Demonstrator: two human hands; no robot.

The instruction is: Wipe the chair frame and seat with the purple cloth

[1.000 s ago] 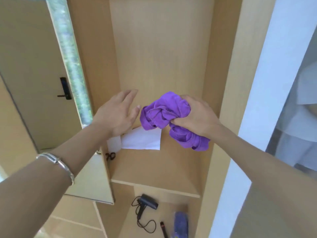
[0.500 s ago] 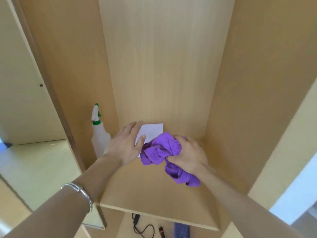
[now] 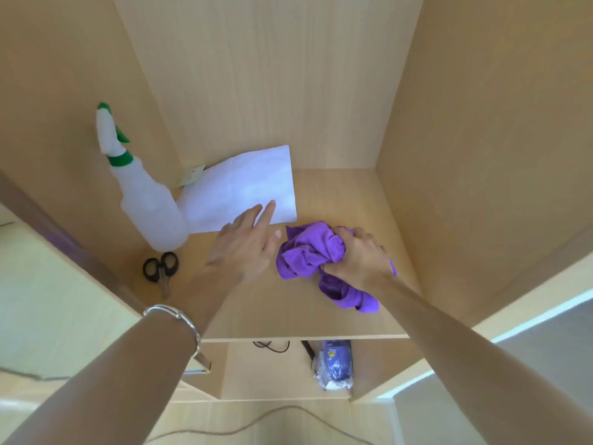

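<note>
My right hand [image 3: 359, 256] grips the bunched purple cloth [image 3: 305, 255] low over a wooden cabinet shelf [image 3: 288, 309]. A loose end of the cloth hangs below my fist. Just left of the cloth, my left hand [image 3: 245, 242] has its fingers straight and holds nothing; its fingertips reach over the near edge of a white sheet of paper [image 3: 247, 187]. No chair is in view.
A white spray bottle [image 3: 144, 197] with a green nozzle stands at the shelf's left, with black scissors [image 3: 160, 268] in front of it. The lower shelf holds a blue packet [image 3: 333, 364] and black cables [image 3: 272, 346]. Cabinet walls close in on both sides.
The view has tilted down onto the shelf. Both hands have come down to the shelf board, the right still gripping the cloth. The spray bottle and scissors have come into view.
</note>
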